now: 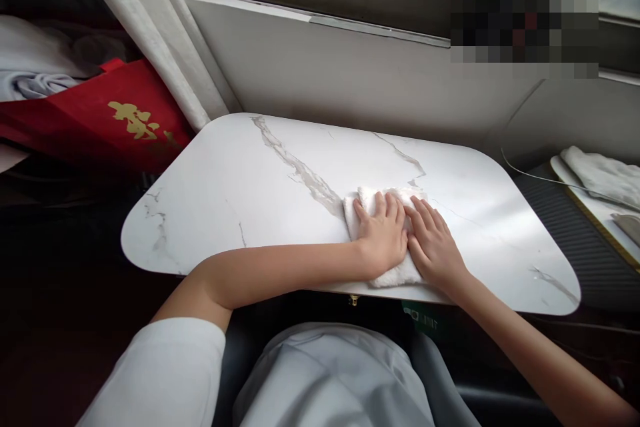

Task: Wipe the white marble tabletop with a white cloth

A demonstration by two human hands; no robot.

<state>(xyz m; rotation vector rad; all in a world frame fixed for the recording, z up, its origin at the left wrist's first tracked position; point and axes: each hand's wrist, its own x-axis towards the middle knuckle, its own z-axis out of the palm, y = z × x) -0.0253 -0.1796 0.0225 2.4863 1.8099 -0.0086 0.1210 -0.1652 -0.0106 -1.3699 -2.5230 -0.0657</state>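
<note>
A folded white cloth [399,275] lies on a white tabletop with grey marble veins [270,207], right of its middle and near the front edge. My left hand [383,233] rests flat on the cloth with its fingers stretched out and slightly apart. Beside it, my right hand [436,243] also lies flat, its fingers extended over the cloth's right part. The two hands touch or nearly touch at the thumb and fingers. Much of the cloth is hidden beneath them.
At the left stands a red bag [100,113] with gold lettering, next to a pale curtain [145,20]. Behind the table is a grey wall [320,67] below a window. To the right, a second surface holds a crumpled whitish cloth [603,177], and a thin cable [545,179] crosses there.
</note>
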